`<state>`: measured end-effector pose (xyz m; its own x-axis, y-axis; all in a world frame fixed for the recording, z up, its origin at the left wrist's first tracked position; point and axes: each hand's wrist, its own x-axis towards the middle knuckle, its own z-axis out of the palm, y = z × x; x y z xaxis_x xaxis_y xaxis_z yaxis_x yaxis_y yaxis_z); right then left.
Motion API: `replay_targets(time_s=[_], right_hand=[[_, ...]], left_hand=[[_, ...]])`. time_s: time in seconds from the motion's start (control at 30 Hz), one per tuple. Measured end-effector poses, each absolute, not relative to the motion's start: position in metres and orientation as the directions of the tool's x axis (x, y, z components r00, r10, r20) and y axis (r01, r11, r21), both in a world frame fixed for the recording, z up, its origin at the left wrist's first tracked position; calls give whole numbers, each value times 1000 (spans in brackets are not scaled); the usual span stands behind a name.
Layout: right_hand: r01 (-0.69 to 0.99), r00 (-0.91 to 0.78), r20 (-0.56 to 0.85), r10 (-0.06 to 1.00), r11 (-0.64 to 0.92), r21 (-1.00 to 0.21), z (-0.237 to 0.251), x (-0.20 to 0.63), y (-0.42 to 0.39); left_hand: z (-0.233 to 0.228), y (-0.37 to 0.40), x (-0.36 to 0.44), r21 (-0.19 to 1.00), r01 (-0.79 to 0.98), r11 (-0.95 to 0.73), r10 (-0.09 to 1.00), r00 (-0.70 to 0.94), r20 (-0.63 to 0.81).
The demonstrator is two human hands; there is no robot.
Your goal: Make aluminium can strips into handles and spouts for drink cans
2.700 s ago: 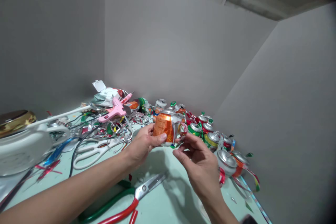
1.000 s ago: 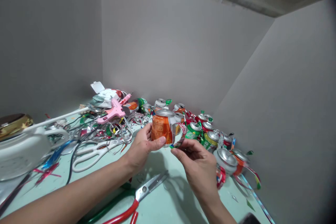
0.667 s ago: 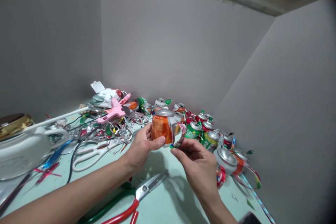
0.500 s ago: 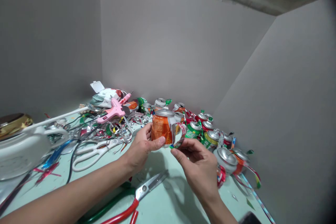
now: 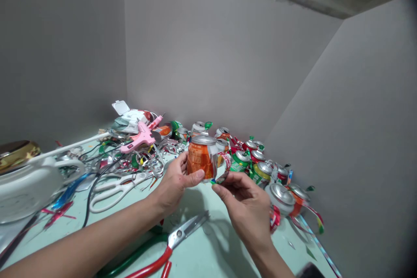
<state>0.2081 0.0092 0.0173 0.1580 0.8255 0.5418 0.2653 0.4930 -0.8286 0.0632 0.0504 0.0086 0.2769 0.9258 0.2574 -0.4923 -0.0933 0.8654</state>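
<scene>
My left hand (image 5: 177,182) is closed around a short orange can (image 5: 199,158) with a silver lid, its thumb across the lower front. From the can's right side a curved metal strip (image 5: 224,159), red and white in part, bends outward and down. The strip's lower end, with green and blue on it, is pinched between the thumb and fingers of my right hand (image 5: 246,197). The can is held upright above the table. Below both hands lie large scissors (image 5: 179,234) with one red and one green handle, blades pointing right.
Several cut cans (image 5: 260,173) crowd the back right. A pink glue gun (image 5: 141,137) rests on metal scraps at the left, near white scissors (image 5: 120,189) and a black cord (image 5: 89,195). A white container (image 5: 28,191) stands at far left; walls rise behind the pale green table (image 5: 208,265).
Hardly anything differs. The can in my left hand has shifted very slightly to the left; both hands keep their grip.
</scene>
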Motion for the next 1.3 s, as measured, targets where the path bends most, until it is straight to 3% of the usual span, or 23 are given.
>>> replay_targets(time_s=[1.3], right_hand=[[203, 215, 473, 854, 435, -877, 15, 205, 11]], left_hand=[[5, 52, 63, 866, -485, -122, 923, 266, 279]])
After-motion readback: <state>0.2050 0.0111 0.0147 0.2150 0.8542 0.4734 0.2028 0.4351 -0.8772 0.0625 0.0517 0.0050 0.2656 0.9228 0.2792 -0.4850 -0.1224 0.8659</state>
